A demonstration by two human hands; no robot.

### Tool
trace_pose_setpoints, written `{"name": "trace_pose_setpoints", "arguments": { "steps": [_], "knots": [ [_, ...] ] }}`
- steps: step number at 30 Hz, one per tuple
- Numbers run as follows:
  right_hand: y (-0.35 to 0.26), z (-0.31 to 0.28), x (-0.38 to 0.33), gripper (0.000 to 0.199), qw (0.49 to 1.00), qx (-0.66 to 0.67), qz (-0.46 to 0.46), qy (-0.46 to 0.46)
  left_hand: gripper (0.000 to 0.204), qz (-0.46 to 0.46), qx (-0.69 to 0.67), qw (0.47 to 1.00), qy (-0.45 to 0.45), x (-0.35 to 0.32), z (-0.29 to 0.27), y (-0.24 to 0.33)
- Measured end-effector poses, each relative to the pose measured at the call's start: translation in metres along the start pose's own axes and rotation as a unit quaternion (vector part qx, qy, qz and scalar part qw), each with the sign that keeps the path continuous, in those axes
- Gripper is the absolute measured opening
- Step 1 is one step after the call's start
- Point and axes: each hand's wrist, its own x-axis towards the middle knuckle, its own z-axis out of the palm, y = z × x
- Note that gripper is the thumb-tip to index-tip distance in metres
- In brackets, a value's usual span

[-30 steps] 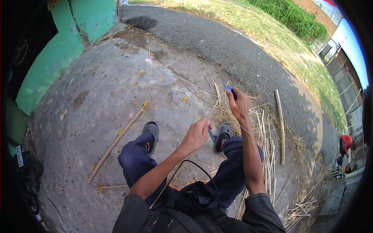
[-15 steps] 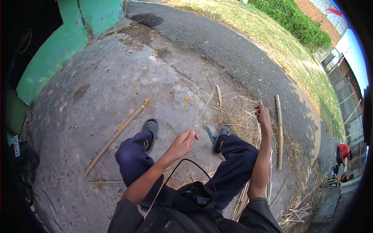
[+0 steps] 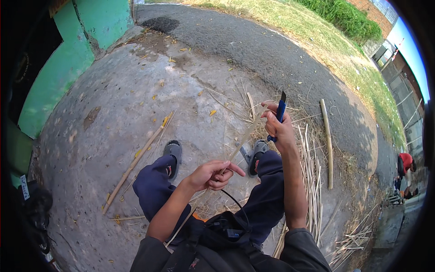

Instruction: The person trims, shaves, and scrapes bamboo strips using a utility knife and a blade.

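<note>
matt wood strip (image 3: 249, 131), prob. plastic knife hdl (image 3: 281, 110)

The left forearm (image 3: 171, 209) slanted inward from the lower left, its hand (image 3: 212, 175) low before the body, one finger pointing rightward and the others curled. The right forearm (image 3: 295, 195) stood nearly straight up the view, wrist roughly in line, and the right hand (image 3: 281, 129) was farther out, its lower fingers folded into a grip. The hands were apart.
</note>
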Motion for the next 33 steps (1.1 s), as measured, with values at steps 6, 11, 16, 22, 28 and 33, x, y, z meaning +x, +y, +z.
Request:
{"name": "trace_pose_setpoints", "arguments": {
  "steps": [6,11,16,22,28,33],
  "knots": [
    [0.004,0.001,-0.001,0.035,1.0,0.012,0.008,-0.005,0.06,-0.014,-0.002,1.0,-0.014,0.002,0.003,-0.004],
    [0.006,0.003,-0.002,0.029,1.0,0.021,0.01,-0.013,0.051,0.013,0.012,1.0,-0.002,0.002,0.005,-0.007],
    [0.011,-0.001,0.0,0.028,0.998,0.051,0.005,-0.035,0.046,0.033,-0.004,0.999,-0.041,-0.001,-0.003,-0.012],
    [0.014,-0.003,0.003,0.027,0.997,0.058,0.018,-0.045,0.05,0.036,0.02,0.999,-0.03,-0.004,0.001,-0.009],
    [0.013,0.003,0.004,0.026,0.997,0.056,0.026,-0.047,0.041,0.066,-0.014,0.996,-0.055,-0.005,-0.005,-0.012],
    [0.014,0.003,0.004,0.027,0.997,0.055,0.032,-0.049,0.028,0.064,-0.035,0.996,-0.059,-0.007,-0.003,-0.012]
  ]
}}
